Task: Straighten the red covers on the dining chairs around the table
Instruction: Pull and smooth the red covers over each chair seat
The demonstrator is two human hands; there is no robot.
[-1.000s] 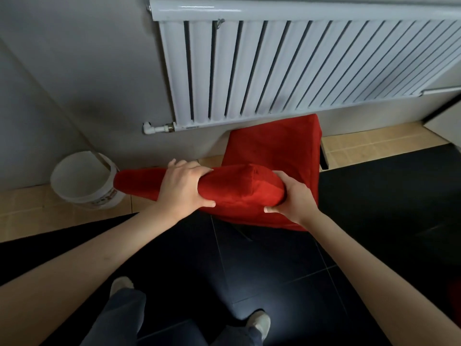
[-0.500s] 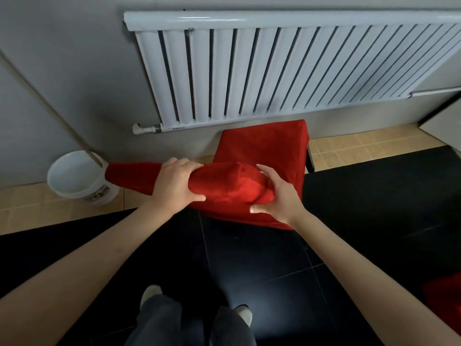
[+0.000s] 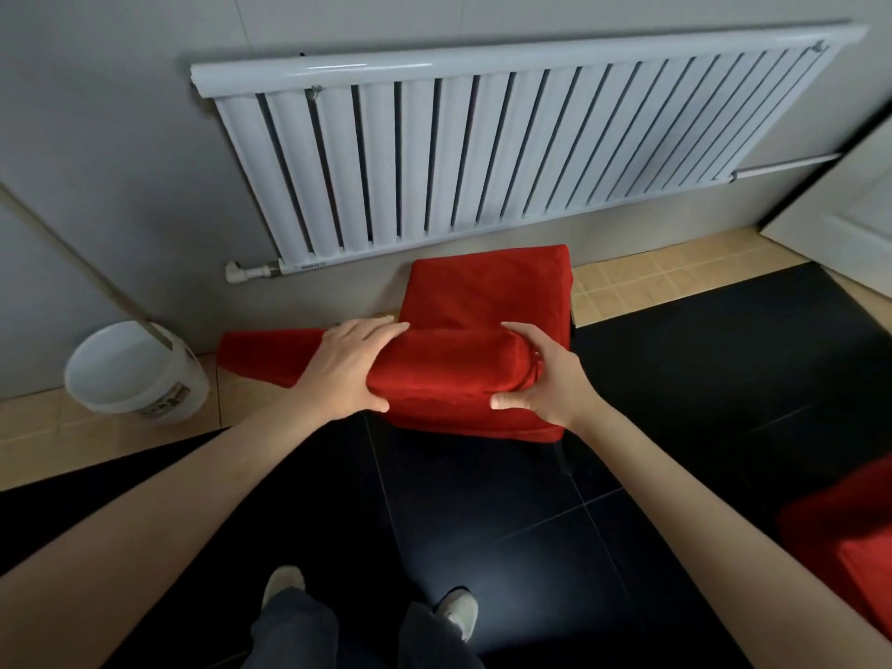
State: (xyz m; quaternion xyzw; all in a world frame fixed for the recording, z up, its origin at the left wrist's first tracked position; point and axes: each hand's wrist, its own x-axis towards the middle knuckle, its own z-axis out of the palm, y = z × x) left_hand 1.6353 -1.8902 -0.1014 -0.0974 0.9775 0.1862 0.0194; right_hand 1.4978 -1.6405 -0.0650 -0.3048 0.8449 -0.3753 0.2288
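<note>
Both hands on the red cover (image 3: 449, 364) of the chair's top rail.
Left hand (image 3: 350, 366) and right hand (image 3: 548, 379) grip it, fingers curled round — radiator (image 3: 482, 152) close behind, bucket (image 3: 130, 374) to the left.

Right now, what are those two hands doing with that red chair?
A person is standing behind a dining chair with a red fabric cover, next to a white wall radiator. The left hand and the right hand both grip the red-covered top of the chair's backrest, one at each side, thumbs underneath. The fabric bunches a little by the right hand. A white plastic bucket sits on the floor to the left.
</note>
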